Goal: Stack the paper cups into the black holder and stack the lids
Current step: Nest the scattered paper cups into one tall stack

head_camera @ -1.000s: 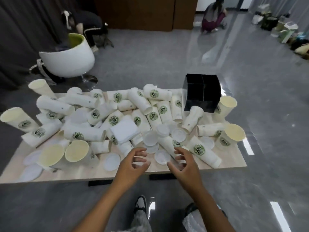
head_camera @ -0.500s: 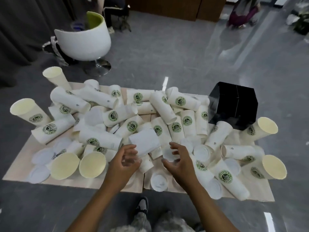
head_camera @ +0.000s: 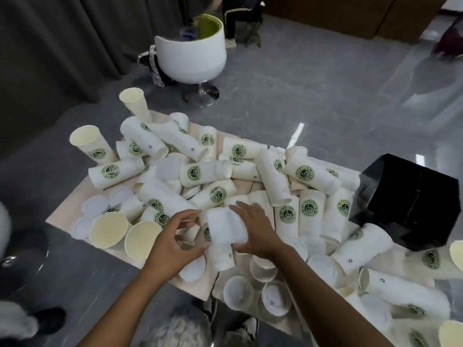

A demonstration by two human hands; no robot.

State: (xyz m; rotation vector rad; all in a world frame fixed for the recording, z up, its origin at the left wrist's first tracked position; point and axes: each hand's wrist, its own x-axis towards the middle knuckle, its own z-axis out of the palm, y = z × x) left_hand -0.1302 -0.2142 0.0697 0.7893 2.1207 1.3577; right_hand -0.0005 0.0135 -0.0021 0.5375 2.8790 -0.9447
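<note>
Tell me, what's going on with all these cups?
A person is sorting a table heaped with paper cups and flat white lids. Both hands are at the near side of the pile: the left hand and right hand sit on either side of a lying cup. Whether they grip it yet is unclear. The black holder waits at the right.

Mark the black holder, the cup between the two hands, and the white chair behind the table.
black holder (head_camera: 411, 196), head view, on its dark front face.
cup between the hands (head_camera: 225, 227), head view, on its white side wall.
white chair (head_camera: 193, 63), head view, on its outer shell.
</note>
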